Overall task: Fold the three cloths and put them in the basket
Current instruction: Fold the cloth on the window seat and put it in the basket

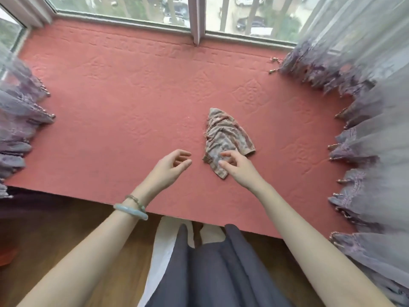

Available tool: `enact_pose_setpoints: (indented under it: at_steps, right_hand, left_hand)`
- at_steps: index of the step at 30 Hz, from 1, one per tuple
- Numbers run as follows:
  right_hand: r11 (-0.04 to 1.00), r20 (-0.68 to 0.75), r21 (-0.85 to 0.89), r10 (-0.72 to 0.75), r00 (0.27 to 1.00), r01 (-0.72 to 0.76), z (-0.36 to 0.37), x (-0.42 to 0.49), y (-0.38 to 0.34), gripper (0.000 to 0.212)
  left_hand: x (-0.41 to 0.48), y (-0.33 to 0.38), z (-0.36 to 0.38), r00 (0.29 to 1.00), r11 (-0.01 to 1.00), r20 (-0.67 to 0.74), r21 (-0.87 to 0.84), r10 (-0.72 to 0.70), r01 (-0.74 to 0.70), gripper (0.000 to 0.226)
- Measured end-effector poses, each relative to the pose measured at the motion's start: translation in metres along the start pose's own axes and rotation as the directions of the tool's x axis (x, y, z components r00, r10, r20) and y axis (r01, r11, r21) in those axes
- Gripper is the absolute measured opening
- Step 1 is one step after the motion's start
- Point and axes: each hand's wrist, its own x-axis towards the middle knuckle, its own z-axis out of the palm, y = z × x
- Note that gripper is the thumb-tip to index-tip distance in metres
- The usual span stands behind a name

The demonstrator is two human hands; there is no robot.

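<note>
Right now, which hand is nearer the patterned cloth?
Right. The right hand is over the near end of the patterned cloth, fingers curled at it. The left hand is open beside the cloth, apart from it.

Both arms extended forward. Left hand (171, 166) open, fingers loosely curled. Right hand (238, 167) palm down, fingers spread.

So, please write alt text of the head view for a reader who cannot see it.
A person's right hand reaches onto a crumpled patterned cloth lying on a red quilted mat, while the left hand hovers open beside it. Lilac curtains frame both sides under a window.
</note>
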Motion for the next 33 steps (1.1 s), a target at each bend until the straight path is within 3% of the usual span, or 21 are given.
enact_pose_setpoints:
  at_steps: [6,11,17,21,25,30,33]
  right_hand:
    - [0.994,-0.120,-0.036,0.103,0.987,-0.108,0.021,0.047,0.054,0.032]
    - [0.955,-0.152,-0.257,0.107,0.983,-0.144,0.046,0.073,0.111,0.039]
    - [0.801,-0.202,-0.594,-0.057,0.978,-0.076,0.068,0.100,0.144,0.052]
    - [0.715,-0.212,-0.699,-0.181,0.960,-0.019,0.070,0.105,0.151,0.040]
    - [0.728,-0.223,-0.685,-0.260,0.939,0.038,0.064,0.103,0.151,0.019]
    - [0.902,-0.289,-0.429,-0.196,0.937,0.057,0.047,0.098,0.139,0.012]
    - [0.934,-0.322,-0.338,-0.226,0.919,0.111,0.031,0.087,0.119,0.014]
  left_hand:
    - [0.078,-0.046,0.032,0.984,0.968,0.163,0.226,0.070,-0.106,0.024]
    - [0.128,-0.088,0.062,0.946,0.827,0.206,0.463,0.250,-0.319,0.041]
    - [0.158,-0.106,0.084,0.909,0.656,0.195,0.639,0.369,-0.403,0.041]
    - [0.167,-0.107,0.086,0.885,0.623,0.175,0.652,0.432,-0.433,0.038]
    - [0.171,-0.104,0.085,0.830,0.559,0.211,0.652,0.516,-0.513,0.027]
    - [0.169,-0.092,0.078,0.825,0.599,0.183,0.606,0.535,-0.523,0.037]
    - [0.161,-0.081,0.073,0.822,0.604,0.223,0.583,0.524,-0.543,0.026]
